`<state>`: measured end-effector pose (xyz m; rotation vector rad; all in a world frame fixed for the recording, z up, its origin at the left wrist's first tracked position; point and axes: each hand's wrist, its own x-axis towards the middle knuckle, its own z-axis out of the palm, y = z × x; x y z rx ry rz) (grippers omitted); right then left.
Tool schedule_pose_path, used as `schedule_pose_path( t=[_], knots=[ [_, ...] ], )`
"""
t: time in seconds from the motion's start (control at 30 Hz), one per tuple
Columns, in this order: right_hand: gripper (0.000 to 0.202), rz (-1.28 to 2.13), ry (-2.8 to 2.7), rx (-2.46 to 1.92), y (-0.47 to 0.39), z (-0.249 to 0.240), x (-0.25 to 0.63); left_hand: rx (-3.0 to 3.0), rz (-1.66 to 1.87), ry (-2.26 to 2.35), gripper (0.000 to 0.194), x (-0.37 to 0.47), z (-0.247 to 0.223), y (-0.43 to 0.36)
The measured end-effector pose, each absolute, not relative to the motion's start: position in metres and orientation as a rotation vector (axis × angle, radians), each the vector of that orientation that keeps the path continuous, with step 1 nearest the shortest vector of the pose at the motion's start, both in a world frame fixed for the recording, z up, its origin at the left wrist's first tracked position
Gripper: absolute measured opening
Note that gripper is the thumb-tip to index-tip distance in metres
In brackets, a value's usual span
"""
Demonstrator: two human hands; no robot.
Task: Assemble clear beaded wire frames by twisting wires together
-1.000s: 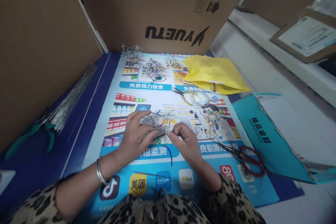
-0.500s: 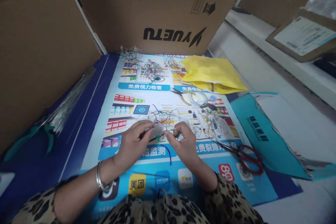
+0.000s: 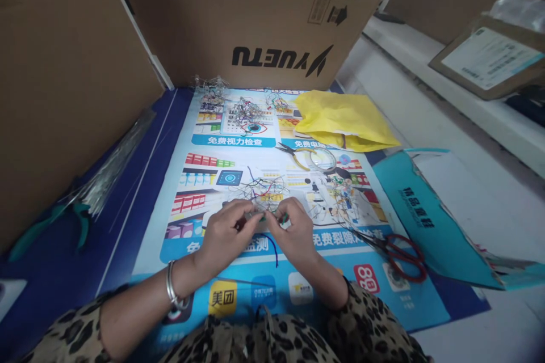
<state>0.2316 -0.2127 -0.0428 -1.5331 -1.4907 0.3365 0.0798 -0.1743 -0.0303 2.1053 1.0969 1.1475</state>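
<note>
My left hand (image 3: pixel 227 233) is closed in a pinch near the middle of the printed sheet. Facing it, my right hand (image 3: pixel 294 232) pinches too, and the fingertips of both almost meet. Between them shows a bit of green thread (image 3: pixel 263 216) with fine wire about it; the fingers cover most of it. Just beyond the fingertips lies a loose tangle of thin wires (image 3: pixel 266 184) with coloured threads. A dark blue thread (image 3: pixel 272 247) curves on the sheet between my wrists.
Red-handled scissors (image 3: pixel 404 258) and another wire tangle (image 3: pixel 344 198) lie at right, beside a teal box piece (image 3: pixel 417 210). Further back are yellow-handled pliers (image 3: pixel 300 156), a tape roll (image 3: pixel 322 160) and a yellow bag (image 3: pixel 344 119). Green-handled pliers (image 3: pixel 80 218) and wires (image 3: pixel 106 181) lie left.
My hands have come closer together, the left moving right. The clear film seen between the fingertips before is now mostly hidden.
</note>
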Motion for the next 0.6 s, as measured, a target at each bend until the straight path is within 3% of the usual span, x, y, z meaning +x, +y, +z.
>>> schedule_pose_path(
  t=[0.23,0.6],
  knots=[
    [0.018,0.585,-1.496,-1.397,-0.213,-0.033,0.237,1.908,1.042,1.331,0.016,0.075,-0.028,-0.169],
    [0.015,0.641,-1.411,-1.405,-0.211,-0.028,0.243,1.54,0.992,1.143,0.018,0.074,-0.026,-0.164]
  ],
)
